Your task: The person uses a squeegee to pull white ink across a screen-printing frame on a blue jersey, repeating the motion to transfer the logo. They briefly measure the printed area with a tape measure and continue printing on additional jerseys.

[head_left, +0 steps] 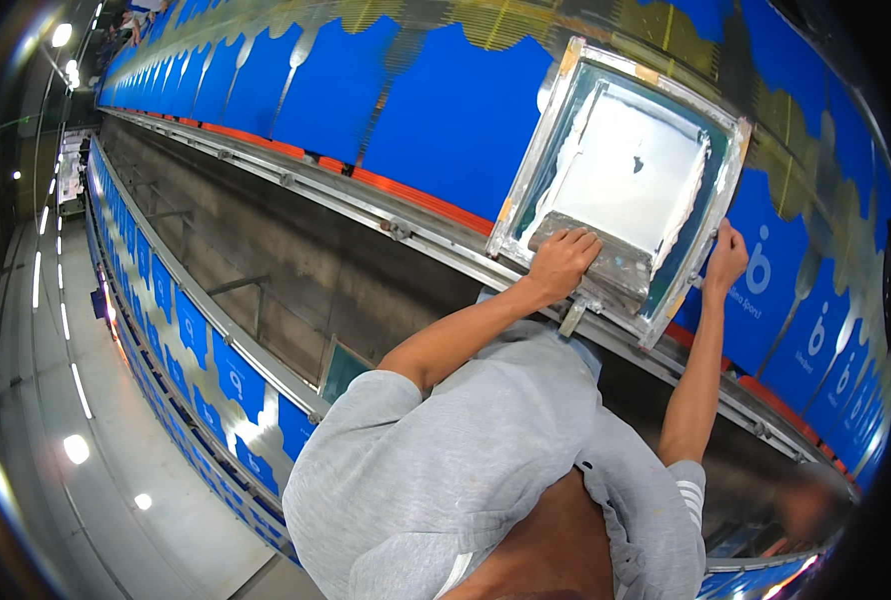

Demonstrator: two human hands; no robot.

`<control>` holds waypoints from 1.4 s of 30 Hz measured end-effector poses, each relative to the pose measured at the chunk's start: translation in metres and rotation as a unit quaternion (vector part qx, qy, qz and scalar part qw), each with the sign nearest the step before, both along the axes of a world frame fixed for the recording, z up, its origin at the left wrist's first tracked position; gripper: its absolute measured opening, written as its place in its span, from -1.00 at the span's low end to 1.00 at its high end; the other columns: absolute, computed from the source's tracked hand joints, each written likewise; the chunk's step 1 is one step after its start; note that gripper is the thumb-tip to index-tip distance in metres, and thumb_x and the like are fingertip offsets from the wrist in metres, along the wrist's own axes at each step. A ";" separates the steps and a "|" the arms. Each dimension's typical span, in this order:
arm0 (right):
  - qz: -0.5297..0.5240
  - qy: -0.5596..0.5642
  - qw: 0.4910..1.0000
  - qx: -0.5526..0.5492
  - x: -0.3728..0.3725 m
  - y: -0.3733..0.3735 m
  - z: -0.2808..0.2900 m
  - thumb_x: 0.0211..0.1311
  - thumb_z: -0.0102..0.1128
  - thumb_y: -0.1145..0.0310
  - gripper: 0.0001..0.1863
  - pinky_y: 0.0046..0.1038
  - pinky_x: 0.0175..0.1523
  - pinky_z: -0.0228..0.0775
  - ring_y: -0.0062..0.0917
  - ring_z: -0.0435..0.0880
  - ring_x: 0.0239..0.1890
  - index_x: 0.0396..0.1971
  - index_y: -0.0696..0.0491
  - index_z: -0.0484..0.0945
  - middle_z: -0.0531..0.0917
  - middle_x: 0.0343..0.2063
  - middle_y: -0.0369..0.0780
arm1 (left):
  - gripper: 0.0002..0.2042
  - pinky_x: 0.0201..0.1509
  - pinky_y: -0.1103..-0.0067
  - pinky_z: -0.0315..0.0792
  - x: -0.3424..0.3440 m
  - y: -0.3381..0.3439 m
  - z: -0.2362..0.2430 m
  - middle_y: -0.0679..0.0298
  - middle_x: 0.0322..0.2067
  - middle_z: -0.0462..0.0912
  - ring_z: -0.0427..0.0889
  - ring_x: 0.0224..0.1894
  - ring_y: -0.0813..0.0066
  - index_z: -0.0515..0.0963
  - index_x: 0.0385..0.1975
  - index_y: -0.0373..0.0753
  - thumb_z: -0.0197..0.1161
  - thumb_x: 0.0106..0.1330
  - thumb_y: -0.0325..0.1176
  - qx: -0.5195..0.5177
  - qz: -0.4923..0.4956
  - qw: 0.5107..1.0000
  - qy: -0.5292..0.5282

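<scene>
A screen-printing frame [538, 130] with a metal border lies on the long blue-printed bed at the upper right. White ink [651, 160] covers much of its inner mesh, with a small dark patch in it. My left hand [566, 260] grips a wide grey metal squeegee [621, 272] along the near side of the mesh. My right hand [726, 255] has its fingers closed on the frame's right edge, beside a blue printed panel. A short metal fitting [572, 318] sticks out from the frame's near edge.
A metal rail [431, 243] runs along the bed in front of me. A second blue-printed bed [196, 330] runs along the left, across a dark aisle. A green screen [338, 372] is partly hidden by my left arm. A blurred person [801, 505] appears at the lower right.
</scene>
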State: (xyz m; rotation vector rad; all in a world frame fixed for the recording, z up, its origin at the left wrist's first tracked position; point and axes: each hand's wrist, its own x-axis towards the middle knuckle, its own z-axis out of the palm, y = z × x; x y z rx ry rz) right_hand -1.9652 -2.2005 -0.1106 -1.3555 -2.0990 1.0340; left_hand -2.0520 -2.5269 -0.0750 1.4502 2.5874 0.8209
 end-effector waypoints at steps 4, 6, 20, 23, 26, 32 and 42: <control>0.000 0.042 0.999 0.026 -0.024 -0.034 0.002 0.29 0.30 0.23 -0.73 -0.38 -0.14 0.50 -0.40 0.70 -0.31 -0.30 0.16 0.74 0.77 -0.36 -0.15 | -0.59 0.09 0.30 0.50 -0.033 -0.017 0.003 0.16 -0.05 0.69 0.64 0.05 0.16 0.59 -0.05 -0.26 0.23 0.00 -0.58 -0.030 -0.008 1.000 -0.003; 0.019 0.122 0.992 0.015 -0.073 -0.086 -0.035 0.29 0.26 0.31 -0.79 -0.37 -0.12 0.52 -0.39 0.72 -0.29 -0.28 0.15 0.73 0.77 -0.34 -0.14 | -0.61 0.05 0.31 0.51 -0.090 -0.065 -0.009 0.17 -0.08 0.71 0.67 -0.01 0.19 0.63 -0.09 -0.24 0.22 -0.01 -0.58 -0.025 -0.003 1.000 0.007; 0.010 0.052 0.998 0.038 -0.203 -0.247 -0.047 0.24 0.29 0.26 -0.76 -0.28 -0.12 0.53 -0.20 0.76 -0.25 -0.29 0.14 0.72 0.76 -0.34 -0.05 | -0.83 -0.14 0.28 0.54 -0.224 -0.206 -0.018 0.09 -0.37 0.68 0.69 -0.23 0.10 0.61 -0.37 -0.31 0.17 0.02 -0.58 -0.096 -0.015 0.994 -0.039; 0.005 0.024 0.998 0.049 -0.206 -0.244 -0.058 0.26 0.27 0.23 -0.74 -0.27 -0.11 0.53 -0.18 0.76 -0.25 -0.29 0.13 0.73 0.76 -0.34 -0.05 | -0.89 -0.18 0.26 0.53 -0.221 -0.206 -0.024 0.09 -0.39 0.66 0.68 -0.26 0.09 0.58 -0.43 -0.32 0.17 0.03 -0.56 -0.054 0.000 0.999 -0.009; 0.011 0.010 0.998 0.059 -0.205 -0.247 -0.057 0.28 0.24 0.23 -0.73 -0.25 -0.10 0.53 -0.16 0.75 -0.23 -0.26 0.12 0.73 0.77 -0.32 -0.05 | -0.87 -0.18 0.26 0.54 -0.207 -0.216 -0.023 0.11 -0.38 0.66 0.68 -0.26 0.11 0.58 -0.40 -0.29 0.18 0.04 -0.54 -0.018 0.007 0.999 0.027; 0.326 0.016 0.945 0.031 -0.231 -0.257 0.011 0.30 0.27 0.13 -0.69 -0.28 0.12 0.41 -0.19 0.59 0.04 -0.19 0.06 0.74 0.66 -0.05 -0.06 | -0.88 -0.23 0.20 0.58 -0.253 -0.178 0.000 -0.03 -0.45 0.70 0.73 -0.30 0.02 0.71 -0.51 -0.22 0.29 -0.08 -0.46 -0.247 -0.009 0.963 -0.105; 0.445 -0.190 0.845 0.227 -0.402 -0.181 0.009 -0.05 0.19 0.44 -0.83 -0.06 -0.05 0.45 -0.12 0.71 -0.26 -0.42 0.08 0.70 0.72 -0.40 -0.04 | -0.76 -0.20 0.22 0.62 -0.461 -0.043 0.001 0.03 -0.40 0.73 0.74 -0.32 0.01 0.77 -0.33 -0.09 0.31 -0.04 -0.32 -0.251 -0.011 0.967 0.041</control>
